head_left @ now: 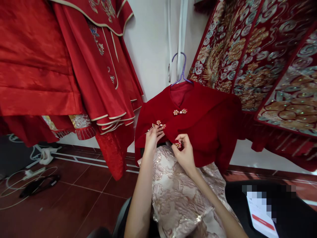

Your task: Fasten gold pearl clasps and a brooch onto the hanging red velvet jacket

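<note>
A dark red velvet jacket [198, 122] hangs on a purple hanger [182, 71] in front of me. A pair of beaded flower fasteners [180, 112] joins its front below the neckline. My left hand [154, 135] rests against the jacket's left front, fingers stretched out, just under a beaded ornament [161, 124]. My right hand [184, 150] is closed in a pinch on the jacket's lower front edge, beside a beaded flower button [177, 144]. Below both hands a pale pink-gold brocade fabric [175, 188] is spread, partly covered by my right forearm.
Red garments with pale trim [99, 76] hang at the left, and heavily embroidered garments [257, 56] at the right. A white rack post [181, 33] stands behind the hanger. Cables [32, 178] lie on the tiled floor. A lit phone [261, 215] rests on a black surface at lower right.
</note>
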### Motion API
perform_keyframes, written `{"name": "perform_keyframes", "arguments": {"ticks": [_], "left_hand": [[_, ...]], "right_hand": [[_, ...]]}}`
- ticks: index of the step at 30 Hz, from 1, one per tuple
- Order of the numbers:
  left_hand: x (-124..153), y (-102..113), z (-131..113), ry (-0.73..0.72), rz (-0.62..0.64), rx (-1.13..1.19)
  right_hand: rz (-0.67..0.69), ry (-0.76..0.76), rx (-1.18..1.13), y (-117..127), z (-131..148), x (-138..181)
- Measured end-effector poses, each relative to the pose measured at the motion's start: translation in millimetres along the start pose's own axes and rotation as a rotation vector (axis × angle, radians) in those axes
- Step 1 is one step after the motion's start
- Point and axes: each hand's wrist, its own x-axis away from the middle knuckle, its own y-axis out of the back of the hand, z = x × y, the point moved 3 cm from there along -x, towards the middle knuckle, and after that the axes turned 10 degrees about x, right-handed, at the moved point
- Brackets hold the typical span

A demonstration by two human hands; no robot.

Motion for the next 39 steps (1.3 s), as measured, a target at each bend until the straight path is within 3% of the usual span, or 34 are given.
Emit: {"name": "perform_keyframes", "arguments": {"ticks": [4, 9, 13, 19, 22, 25, 29, 32, 35, 39], "left_hand": [[-14.9, -8.7, 15.0, 0.091, 0.155, 0.081], [-14.2, -2.5, 25.5, 0.020, 0.245, 0.114], [-21.4, -0.5, 33.4, -0.028, 0.246, 0.063], [-36.3, -2.2, 43.0, -0.068, 0.123, -0.124], [-29.9, -12.5, 37.1, 0.020, 0.188, -0.199], [-16.3, -37.5, 19.6, 0.114, 0.317, -0.375], [-1.0, -90.9, -20.2, -0.364, 0.555, -0.690], [3.5, -119.0, -37.1, -0.636, 0.581, -1.109], [1.8, -130.7, -43.5, -0.694, 0.578, -1.465], [-4.3, -136.0, -51.0, -0.749, 0.610, -1.613]], "right_hand": [[-0.007, 0.004, -0.046, 1.3, 3.5, 0.4], [0.039, 0.015, -0.057, -2.5, 2.5, 2.3], [0.077, 0.014, -0.039, -3.9, 3.2, 2.7], [0.139, 0.063, 0.042, -3.8, 5.4, 1.9], [0.123, 0.069, 0.037, -3.6, 5.0, 1.3], [0.001, 0.042, -0.014, 0.1, 5.1, 1.4], [-0.283, 0.041, -0.045, 17.0, 11.9, 2.1], [-0.486, 0.104, -0.021, 37.5, 22.4, -0.2], [-0.666, 0.188, 0.001, 59.9, 33.1, -5.0], [-0.823, 0.189, -0.032, 83.5, 40.0, -10.8]]}}
